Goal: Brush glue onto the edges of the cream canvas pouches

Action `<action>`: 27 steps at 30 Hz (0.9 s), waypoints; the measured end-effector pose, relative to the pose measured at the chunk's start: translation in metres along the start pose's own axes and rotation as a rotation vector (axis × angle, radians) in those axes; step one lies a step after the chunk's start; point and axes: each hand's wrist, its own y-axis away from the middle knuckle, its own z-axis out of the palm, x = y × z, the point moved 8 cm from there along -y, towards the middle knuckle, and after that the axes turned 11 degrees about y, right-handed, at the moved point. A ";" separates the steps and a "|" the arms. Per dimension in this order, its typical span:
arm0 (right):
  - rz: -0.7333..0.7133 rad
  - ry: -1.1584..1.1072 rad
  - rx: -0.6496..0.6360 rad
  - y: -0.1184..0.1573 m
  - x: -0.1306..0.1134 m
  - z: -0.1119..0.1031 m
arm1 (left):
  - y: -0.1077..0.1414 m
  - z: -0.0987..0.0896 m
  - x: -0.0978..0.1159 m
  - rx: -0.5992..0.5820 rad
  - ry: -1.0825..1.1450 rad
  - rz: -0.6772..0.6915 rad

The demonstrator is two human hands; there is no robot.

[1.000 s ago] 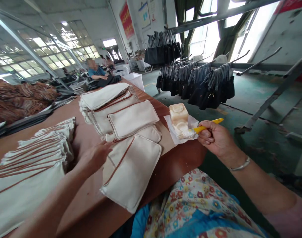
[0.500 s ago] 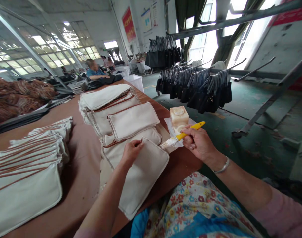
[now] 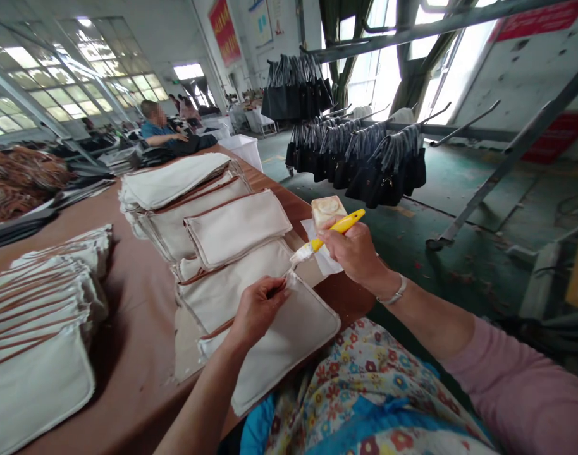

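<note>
My left hand [image 3: 258, 309] pinches the top corner of a cream stitched fabric piece [image 3: 298, 332], which slopes from the table edge toward my lap. In my right hand [image 3: 358, 253] is a paintbrush [image 3: 341, 225] with a yellow handle. Its bristles are coated in a white paste and hover close to the pinched corner; whether they touch it I cannot tell. Behind the right hand stands a squarish pale container [image 3: 327, 207], crusted with dried paste, on a white sheet [image 3: 327, 262]. More cream pieces [image 3: 239, 227] lie overlapped in a stack just beyond my left hand.
A row of cream pieces with brown edges [image 3: 37, 341] fans out on the left of the brown-covered table [image 3: 141, 322]. Black bags [image 3: 360, 158] hang from a metal rack [image 3: 502, 161] at the right. Another person [image 3: 160, 126] sits at the far end, near a white bin [image 3: 244, 151].
The brush has moved left and closer to the fabric piece's corner. My left hand has brought that corner slightly right and down. The whole view has shifted a little.
</note>
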 end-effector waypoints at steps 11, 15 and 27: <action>0.039 0.051 0.064 0.002 0.014 -0.021 | 0.026 0.011 0.014 -0.006 -0.133 0.164; 0.232 -0.208 -0.009 0.007 0.029 -0.013 | 0.048 0.016 0.040 0.071 -0.359 0.518; 0.274 -0.273 -0.211 0.028 0.007 -0.019 | 0.071 0.036 0.050 -0.037 -0.668 0.858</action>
